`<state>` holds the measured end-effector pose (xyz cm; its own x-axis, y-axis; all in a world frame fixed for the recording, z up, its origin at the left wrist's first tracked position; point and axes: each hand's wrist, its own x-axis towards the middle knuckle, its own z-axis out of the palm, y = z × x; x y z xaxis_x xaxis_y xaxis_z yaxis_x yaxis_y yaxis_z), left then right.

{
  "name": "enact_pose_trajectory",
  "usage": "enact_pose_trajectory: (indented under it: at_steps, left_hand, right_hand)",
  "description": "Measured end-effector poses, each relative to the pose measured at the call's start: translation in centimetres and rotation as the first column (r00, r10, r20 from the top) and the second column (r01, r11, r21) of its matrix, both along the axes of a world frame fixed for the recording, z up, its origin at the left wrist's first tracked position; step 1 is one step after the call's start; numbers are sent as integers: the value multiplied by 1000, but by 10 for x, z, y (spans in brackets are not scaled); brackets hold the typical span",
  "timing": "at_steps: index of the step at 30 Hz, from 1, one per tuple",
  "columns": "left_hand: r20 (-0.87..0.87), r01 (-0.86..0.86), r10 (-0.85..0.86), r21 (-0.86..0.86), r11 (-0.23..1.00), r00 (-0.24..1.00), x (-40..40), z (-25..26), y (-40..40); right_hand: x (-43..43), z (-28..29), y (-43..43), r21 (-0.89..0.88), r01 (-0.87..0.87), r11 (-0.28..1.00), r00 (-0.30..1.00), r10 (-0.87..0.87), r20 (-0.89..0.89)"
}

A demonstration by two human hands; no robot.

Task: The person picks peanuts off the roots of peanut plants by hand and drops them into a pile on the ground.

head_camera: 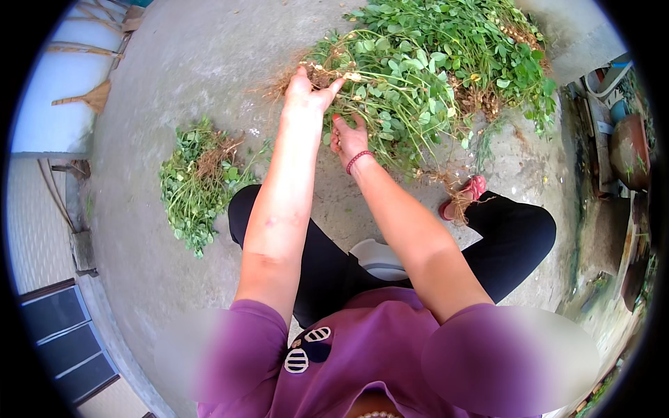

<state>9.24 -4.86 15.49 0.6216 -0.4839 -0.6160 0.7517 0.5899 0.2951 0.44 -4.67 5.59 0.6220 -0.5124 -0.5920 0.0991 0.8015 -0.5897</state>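
Observation:
Uprooted peanut plants (402, 89) with green leaves, brown roots and pale pods stretch out before me. My left hand (309, 93) is at their root end, thumb and fingers spread around the roots and pods, which rest against it. Just below and to the right, my right hand (349, 137), with a red bead bracelet at the wrist, has its fingers curled at the stems' lower edge; small pale pods seem to lie in them. A larger heap of the same plants (491, 57) lies behind, with pods and roots at its right side.
A smaller bunch of plants (201, 183) lies on the concrete floor (151, 115) at the left. My knees are on both sides, a pale stool (379, 258) beneath me. Loose roots hang by my red shoe (474, 187). A broom (89, 98) leans at the left wall; a brown pot (629, 151) stands right.

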Motion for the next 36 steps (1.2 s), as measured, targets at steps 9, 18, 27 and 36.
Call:
enact_pose_trajectory:
  at_steps: [9, 18, 27, 36]
  left_hand:
    - [1, 14, -14, 51, 999, 1000, 0, -2, -3]
    - [6, -58, 58, 120, 991, 998, 22, -10, 7]
    - [-78, -210, 212, 37, 977, 974, 35, -11, 23]
    - [-299, -327, 347, 117, 938, 889, 72, -2, 41]
  right_hand:
    - [-16, -9, -1, -119, -239, 964, 967, 247, 56]
    - [-75, -7, 1, 25, -349, 937, 888, 322, 328]
    - [-139, 13, 19, -162, -270, 949, 904, 308, 298]
    - [-155, -42, -18, 13, -12, 1000, 995, 13, -97]
